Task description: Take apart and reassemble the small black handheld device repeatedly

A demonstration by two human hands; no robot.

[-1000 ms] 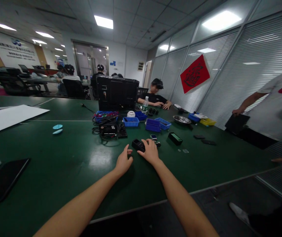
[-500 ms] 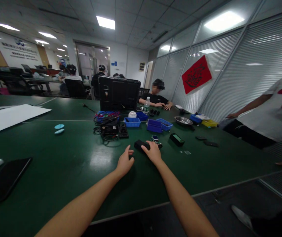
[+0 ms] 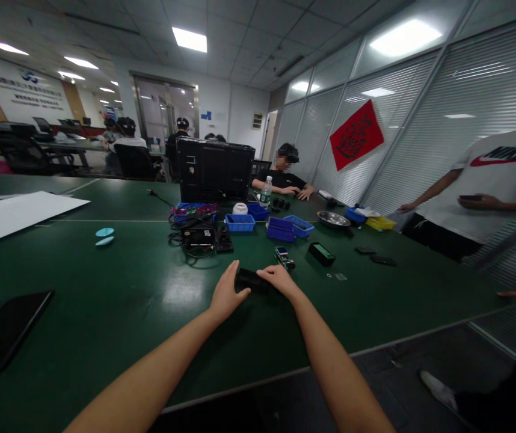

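Observation:
A small black box-shaped device lies on the green table between my two hands. My left hand touches its left end, thumb up and fingers curled toward it. My right hand rests over its right end, fingers bent around it. Just beyond, a small circuit module with a blue part lies on the table, apart from both hands.
Blue bins, a tangle of cables, a black case, a metal bowl and a dark green box stand farther back. A tablet lies at left. A person in a white shirt stands at right; another sits across.
My right hand has drawn the black device nearer to me, away from the circuit module, and my left hand has come up against its left end. The standing person has straightened.

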